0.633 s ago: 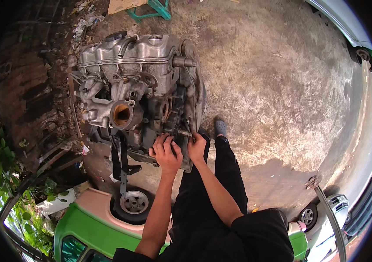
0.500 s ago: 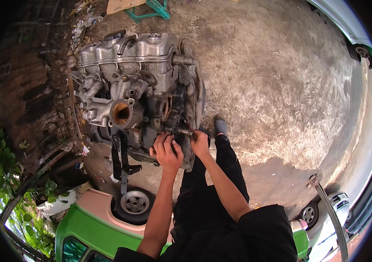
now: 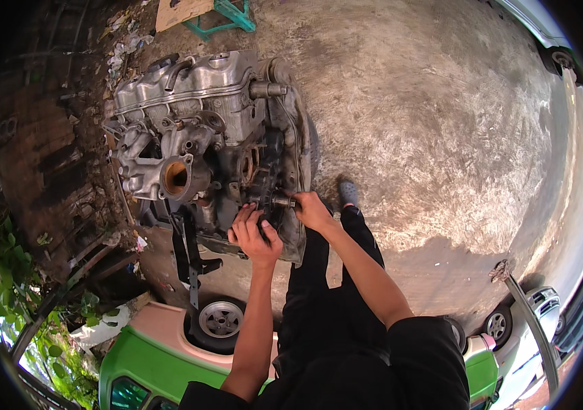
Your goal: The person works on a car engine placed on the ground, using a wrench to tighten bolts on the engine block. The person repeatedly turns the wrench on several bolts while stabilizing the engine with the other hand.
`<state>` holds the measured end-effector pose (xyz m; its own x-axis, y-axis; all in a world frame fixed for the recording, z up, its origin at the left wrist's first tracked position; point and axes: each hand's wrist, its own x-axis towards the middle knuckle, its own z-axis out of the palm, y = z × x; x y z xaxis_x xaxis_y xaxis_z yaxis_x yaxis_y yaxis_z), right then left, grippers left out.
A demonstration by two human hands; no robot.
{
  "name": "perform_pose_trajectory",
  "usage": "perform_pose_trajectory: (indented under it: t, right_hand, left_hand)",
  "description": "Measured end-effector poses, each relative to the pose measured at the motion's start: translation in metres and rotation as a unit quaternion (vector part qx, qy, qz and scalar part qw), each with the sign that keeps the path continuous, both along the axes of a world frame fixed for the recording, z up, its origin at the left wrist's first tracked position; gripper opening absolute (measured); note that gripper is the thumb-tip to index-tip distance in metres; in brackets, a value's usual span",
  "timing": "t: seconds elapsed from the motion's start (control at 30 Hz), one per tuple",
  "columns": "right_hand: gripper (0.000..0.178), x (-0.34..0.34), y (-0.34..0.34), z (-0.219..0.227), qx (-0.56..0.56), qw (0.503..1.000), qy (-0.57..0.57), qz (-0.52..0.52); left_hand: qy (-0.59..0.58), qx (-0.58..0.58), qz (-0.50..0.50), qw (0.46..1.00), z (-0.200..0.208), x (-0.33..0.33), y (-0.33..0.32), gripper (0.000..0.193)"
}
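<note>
Engine (image 3: 226, 160) stands in front of you, toward your left. Your right hand (image 3: 313, 212) has just slid outward to the tip of the stubby, smooth metal shaft (image 3: 282, 201), baring more of it, probably giving clearer access there. Those fingers are bent in, grip unclear; your left hand (image 3: 254, 239) lies half-curled against dark, grimy metal, hold hidden. Dull-silver, the rounded cover (image 3: 199, 82) bulges above a rusty-orange pipe mouth (image 3: 170, 176).

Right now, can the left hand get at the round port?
Probably yes: the left hand is at the engine, below and right of the round port in the picture, and nothing visible covers the port's mouth.
</note>
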<state>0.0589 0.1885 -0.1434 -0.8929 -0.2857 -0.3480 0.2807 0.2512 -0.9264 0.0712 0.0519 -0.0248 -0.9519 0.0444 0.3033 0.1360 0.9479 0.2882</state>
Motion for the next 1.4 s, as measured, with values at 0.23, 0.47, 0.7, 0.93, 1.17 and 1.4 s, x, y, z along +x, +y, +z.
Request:
perform_pose_trajectory:
  t: [0.23, 0.47, 0.7, 0.93, 1.17, 1.4]
  right_hand:
    - [0.053, -0.017, 0.007, 0.016, 0.053, 0.998, 0.006, 0.045]
    - [0.053, -0.009, 0.010, 0.012, 0.167, 0.981, 0.036, 0.092]
    - [0.036, -0.001, 0.033, -0.002, 0.072, 0.997, -0.007, 0.004]
    - [0.034, 0.011, -0.007, 0.004, -0.007, 0.998, -0.050, -0.042]
    - [0.025, 0.013, 0.018, 0.004, -0.019, 0.996, -0.087, -0.027]
    - [0.021, 0.015, -0.010, 0.012, 0.002, 0.994, -0.081, -0.077]
  left_hand:
    - [-0.009, -0.011, -0.007, 1.000, 0.002, -0.003, -0.001, 0.025]
    - [-0.011, -0.027, 0.001, 1.000, 0.003, 0.000, -0.001, 0.024]
    - [0.003, -0.036, -0.005, 0.999, 0.001, -0.002, 0.001, 0.023]
    - [-0.018, -0.008, 0.006, 1.000, 0.001, -0.001, 0.000, 0.024]
    - [-0.015, -0.016, 0.007, 1.000, 0.000, 0.000, 0.000, 0.024]
    - [-0.017, -0.007, 0.007, 1.000, 0.000, -0.001, -0.002, 0.026]
